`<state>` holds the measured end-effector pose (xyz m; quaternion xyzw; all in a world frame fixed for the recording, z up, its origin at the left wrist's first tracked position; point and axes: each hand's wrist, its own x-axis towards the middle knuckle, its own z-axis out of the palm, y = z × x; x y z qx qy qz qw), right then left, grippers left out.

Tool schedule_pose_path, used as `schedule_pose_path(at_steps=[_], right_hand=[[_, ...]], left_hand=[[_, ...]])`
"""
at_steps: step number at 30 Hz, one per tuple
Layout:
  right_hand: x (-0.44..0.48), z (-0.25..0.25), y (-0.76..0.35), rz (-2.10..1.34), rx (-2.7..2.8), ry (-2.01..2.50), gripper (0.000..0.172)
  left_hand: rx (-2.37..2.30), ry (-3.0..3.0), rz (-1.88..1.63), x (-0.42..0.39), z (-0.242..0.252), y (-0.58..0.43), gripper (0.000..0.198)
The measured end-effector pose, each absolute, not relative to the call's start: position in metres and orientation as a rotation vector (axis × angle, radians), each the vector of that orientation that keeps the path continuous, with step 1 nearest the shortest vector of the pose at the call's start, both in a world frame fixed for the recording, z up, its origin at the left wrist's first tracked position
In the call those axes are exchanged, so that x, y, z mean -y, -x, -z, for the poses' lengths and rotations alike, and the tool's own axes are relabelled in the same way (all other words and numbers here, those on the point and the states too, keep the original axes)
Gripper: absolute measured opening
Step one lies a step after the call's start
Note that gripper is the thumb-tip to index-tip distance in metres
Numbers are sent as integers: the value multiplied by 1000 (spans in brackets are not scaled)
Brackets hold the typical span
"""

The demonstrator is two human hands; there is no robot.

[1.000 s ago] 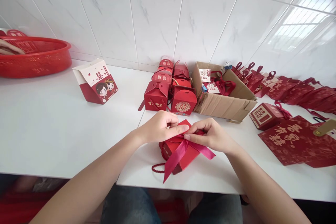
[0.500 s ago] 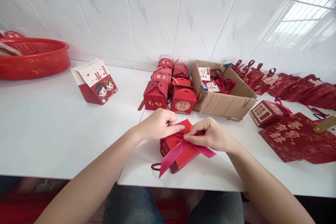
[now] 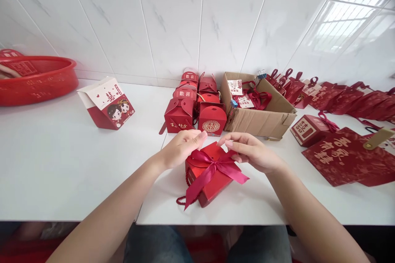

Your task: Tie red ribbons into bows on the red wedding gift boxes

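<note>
A red gift box [image 3: 212, 193] lies on the white table in front of me, with a dark-red twisted cord handle looped at its left. Across its top sits a magenta ribbon [image 3: 216, 166] tied in a bow, its two tails spread over the box. My left hand [image 3: 183, 148] hovers at the box's upper left, thumb raised and holding nothing; its other fingers are partly hidden. At the upper right, my right hand [image 3: 248, 152] has its fingers apart beside the bow's right loop. Whether either hand touches the ribbon is hard to tell.
Several red gift boxes [image 3: 179, 116] stand beyond my hands, beside a cardboard box [image 3: 261, 124] holding ribbons and tags. A white-and-red box [image 3: 108, 104] stands at left. Another person's hand reaches into a red basket [image 3: 40, 88]. Red bags [image 3: 345, 156] lie at right.
Both hands have let go of the ribbon and drawn back from its knot. The whole bow now shows, with loops spread on both sides. The camera view has shifted slightly.
</note>
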<state>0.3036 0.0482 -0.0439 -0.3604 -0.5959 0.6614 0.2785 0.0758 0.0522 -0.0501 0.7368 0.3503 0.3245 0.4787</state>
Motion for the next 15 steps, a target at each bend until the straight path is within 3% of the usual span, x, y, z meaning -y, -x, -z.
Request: schedule_pose_path(at_steps=[12, 15], right_hand=[[-50, 53, -299, -1746, 1520, 877, 28], [-50, 53, -298, -1747, 1518, 868, 26]], left_hand=[[-751, -1794, -777, -48, 38, -77, 60], [-781, -1813, -791, -48, 37, -77, 47]])
